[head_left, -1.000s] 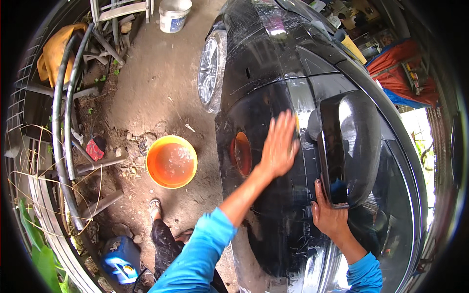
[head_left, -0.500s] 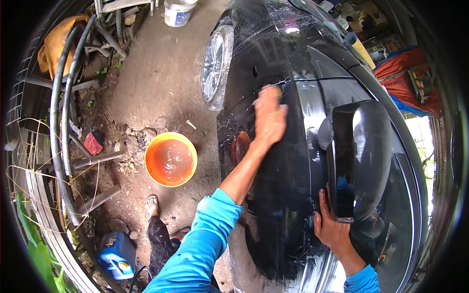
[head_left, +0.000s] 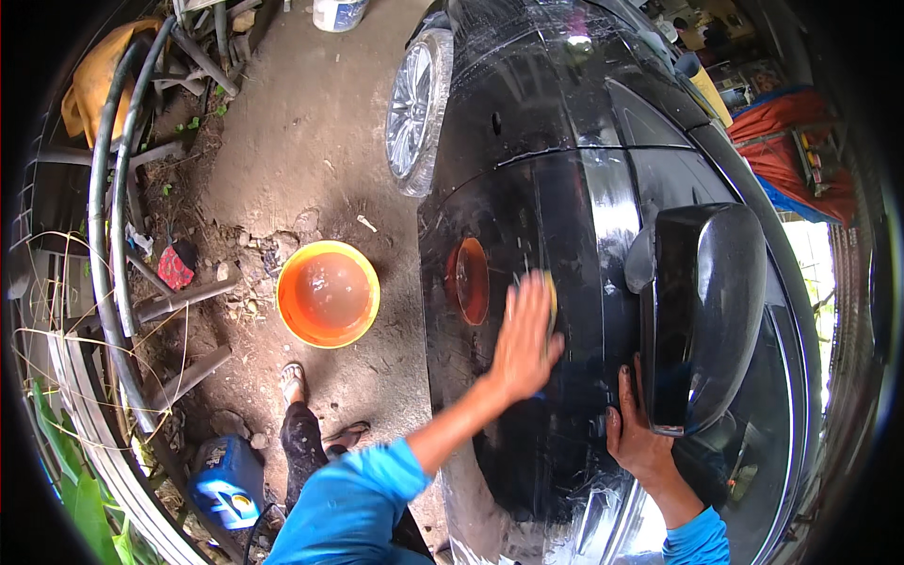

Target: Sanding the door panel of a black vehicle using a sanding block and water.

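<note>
My left hand (head_left: 524, 344) presses flat against the wet black side panel of a car (head_left: 504, 202). Under its fingers lies what looks like a sponge; only a yellow edge (head_left: 553, 294) shows, and the palm hides the rest. My right hand (head_left: 644, 439) rests open on the car body below the black side mirror (head_left: 720, 301), fingers stretched out and thumb apart, with nothing held. Thin whitish streaks and drops mark the panel around both hands.
On the ground to the left stands an orange bucket (head_left: 377, 297) of cloudy water. A blue jug (head_left: 226, 482) sits near my feet. Metal pipes (head_left: 104, 198) line the left side. Ahead are a wheel (head_left: 414, 113) with a silver rim and a white bucket (head_left: 339, 13).
My left hand has slid back toward me along the panel with the yellow-edged sponge, from near the panel seam. My right hand stays beside the mirror.
</note>
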Motion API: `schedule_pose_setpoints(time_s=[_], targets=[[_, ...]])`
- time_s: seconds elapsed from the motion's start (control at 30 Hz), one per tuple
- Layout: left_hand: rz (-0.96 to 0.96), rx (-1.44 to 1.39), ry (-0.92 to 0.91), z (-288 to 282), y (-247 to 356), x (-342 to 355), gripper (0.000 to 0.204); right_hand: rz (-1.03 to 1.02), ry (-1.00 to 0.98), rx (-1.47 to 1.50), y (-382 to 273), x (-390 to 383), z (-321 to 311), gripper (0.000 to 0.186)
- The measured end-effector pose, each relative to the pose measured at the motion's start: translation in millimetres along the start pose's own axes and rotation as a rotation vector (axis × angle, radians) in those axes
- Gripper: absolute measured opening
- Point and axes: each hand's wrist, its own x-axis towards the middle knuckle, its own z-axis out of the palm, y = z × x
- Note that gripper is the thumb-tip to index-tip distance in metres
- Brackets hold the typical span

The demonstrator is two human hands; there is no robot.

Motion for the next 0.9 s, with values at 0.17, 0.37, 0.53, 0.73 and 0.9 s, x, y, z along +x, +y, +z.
schedule_pose_setpoints(time_s=[0.17,0.37,0.53,0.73,0.9], targets=[[-0.013,0.05,0.238,-29.6,-26.2,88.8,0.07,-0.042,0.03,-0.004,-8.2,5.4,-6.8,0.061],[-0.014,0.054,0.261,-23.5,-43.9,80.3,0.066,-0.083,0.125,-0.099,-14.5,13.3,-0.3,0.058],[-0.038,-0.052,0.038,16.1,20.4,-64.7,0.093,-0.049,0.096,-0.083,-7.8,5.9,-4.9,0.062],[-0.105,0.05,0.28,-44.0,-68.9,118.3,0.066,-0.065,0.096,-0.028,-19.8,12.7,3.0,0.062],[-0.087,0.021,0.079,16.5,17.2,-33.2,0.081,-0.041,0.111,-0.115,3.6,3.7,10.5,0.065]])
